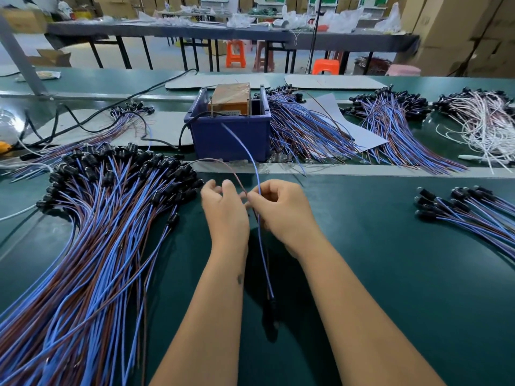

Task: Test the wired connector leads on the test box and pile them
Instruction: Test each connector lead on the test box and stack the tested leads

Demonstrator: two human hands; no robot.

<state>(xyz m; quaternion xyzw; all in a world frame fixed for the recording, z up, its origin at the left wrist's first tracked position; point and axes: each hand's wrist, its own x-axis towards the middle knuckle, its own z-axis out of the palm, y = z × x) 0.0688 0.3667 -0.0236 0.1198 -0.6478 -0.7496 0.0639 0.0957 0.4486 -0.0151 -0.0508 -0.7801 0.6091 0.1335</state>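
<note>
The lead's black connector (271,305) hangs nearest, at 6 o'clock, between the forearms. The right hand (281,210) pinches its blue wire (260,218); the left hand (224,213) pinches the brown wire (223,165). Keep the 2 ends apart, steering each to the test box (231,132) at 12 o'clock.

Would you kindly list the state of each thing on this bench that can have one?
Left hand: pinches the brown wire.
Right hand: pinches the blue wire.
Held lead: hangs between the forearms, black connector lowest.
Blue bin: open-topped, orange test box inside.
Left pile of leads: fanned out, connectors away from the person.
</note>
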